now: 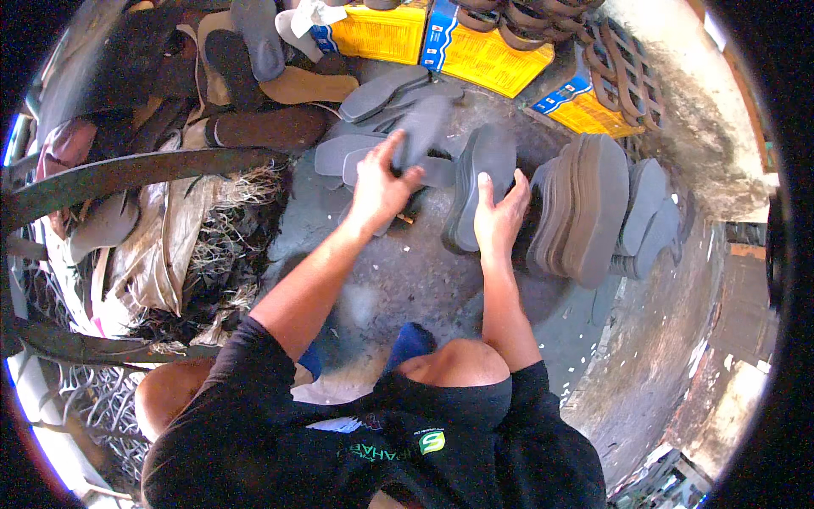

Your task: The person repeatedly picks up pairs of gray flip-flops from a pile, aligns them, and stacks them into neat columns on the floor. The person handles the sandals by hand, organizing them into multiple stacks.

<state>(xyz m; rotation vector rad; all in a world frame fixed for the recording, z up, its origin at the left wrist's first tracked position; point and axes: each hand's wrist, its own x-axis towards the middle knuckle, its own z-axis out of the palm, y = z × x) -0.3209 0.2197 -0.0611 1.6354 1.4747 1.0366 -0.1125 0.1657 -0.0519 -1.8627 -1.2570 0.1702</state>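
Note:
A grey shoe sole (426, 125), smeared by motion, is pinched at its lower end between the thumb and fingers of my left hand (381, 188). My right hand (498, 219) grips a small bunch of grey soles (490, 153) standing on edge, thumb on the front face and fingers around the right side. Beneath and beyond my left hand, loose grey soles (381, 95) lie overlapping on the floor. Right of my right hand stands a thicker row of brown-grey soles (598, 208), packed face to face, with more grey soles (649, 220) beside it.
Yellow and blue boxes (496, 61) line the far side, with dark brown sandal-like pieces (526, 21) on top. At left lies a heap of sole pieces, cloth and frayed fibres (242, 199), crossed by a dark curved band (144, 176). A wall (721, 102) rises at right.

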